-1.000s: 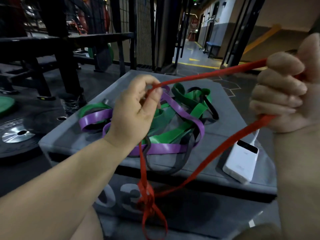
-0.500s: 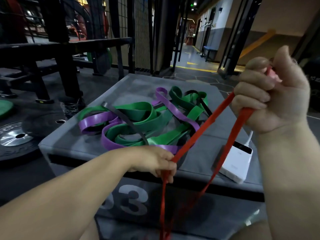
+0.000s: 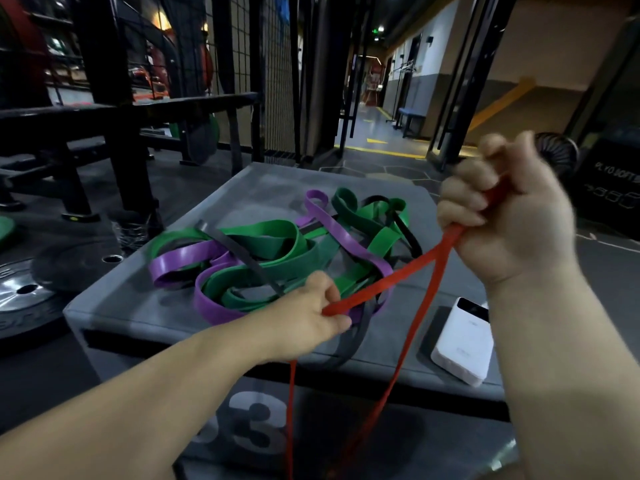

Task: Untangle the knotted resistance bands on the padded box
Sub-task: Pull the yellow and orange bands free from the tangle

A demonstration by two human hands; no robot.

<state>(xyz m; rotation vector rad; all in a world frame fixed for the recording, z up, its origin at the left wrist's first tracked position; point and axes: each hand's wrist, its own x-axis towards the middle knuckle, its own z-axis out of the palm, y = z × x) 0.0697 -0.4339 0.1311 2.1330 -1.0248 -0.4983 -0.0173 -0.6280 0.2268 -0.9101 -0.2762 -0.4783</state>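
Note:
A red resistance band runs taut between my two hands above the grey padded box. My left hand pinches it low, near the box's front edge. My right hand is fisted around it higher up on the right. Two strands of the red band hang down past the box front. On the box top lies a tangle of green bands, a purple band and black bands, one black loop drooping over the front edge.
A white power bank lies on the box's right front corner. Weight plates rest on the floor at left. A black bench frame and a wire cage stand behind. A black fan sits at right.
My left hand slid down the red band from above the tangle to near the front edge. My right hand came nearer, shortening the stretch. The knotted part of the red band is out of view now.

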